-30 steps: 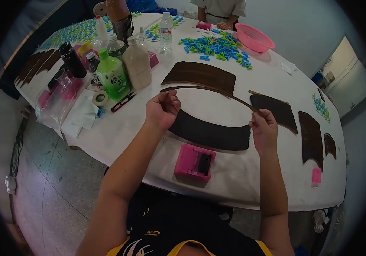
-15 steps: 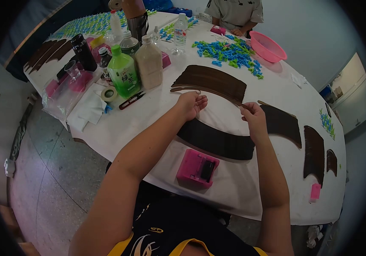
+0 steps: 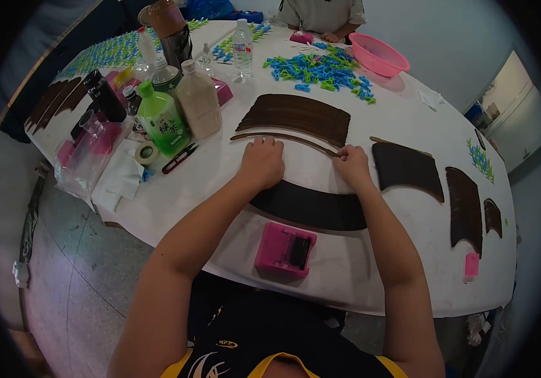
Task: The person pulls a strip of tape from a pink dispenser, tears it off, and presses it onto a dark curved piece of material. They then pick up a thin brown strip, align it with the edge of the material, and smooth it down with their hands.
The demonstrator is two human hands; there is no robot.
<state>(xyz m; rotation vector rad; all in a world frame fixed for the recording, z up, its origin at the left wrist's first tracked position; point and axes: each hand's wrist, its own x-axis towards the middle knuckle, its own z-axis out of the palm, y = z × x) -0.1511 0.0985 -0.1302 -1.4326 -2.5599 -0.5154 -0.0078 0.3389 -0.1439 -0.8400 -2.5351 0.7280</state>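
A thin, dark brown curved strip (image 3: pixel 305 143) lies along the near edge of a wide brown curved panel (image 3: pixel 295 116), a narrow gap between them. My right hand (image 3: pixel 351 165) pinches the strip's right end between thumb and fingers. My left hand (image 3: pixel 263 162) is palm down with its fingers bent together at the strip's left part; its fingertips are partly hidden. Below both hands lies a black curved panel (image 3: pixel 308 206). A pink tape dispenser (image 3: pixel 276 249) with a black roll stands nearer to me.
More dark panels (image 3: pixel 407 170) lie on the right of the white-covered table (image 3: pixel 220 208). Bottles, among them a green one (image 3: pixel 163 123), crowd the left beside a tape roll (image 3: pixel 147 153). Blue and green clips (image 3: pixel 327 69) lie before a pink basin (image 3: pixel 377 55). A person (image 3: pixel 321 19) is opposite.
My left hand has turned from palm up to palm down and come onto the strip. The strip now lies lower and apart from the wide panel. The view has shifted slightly.
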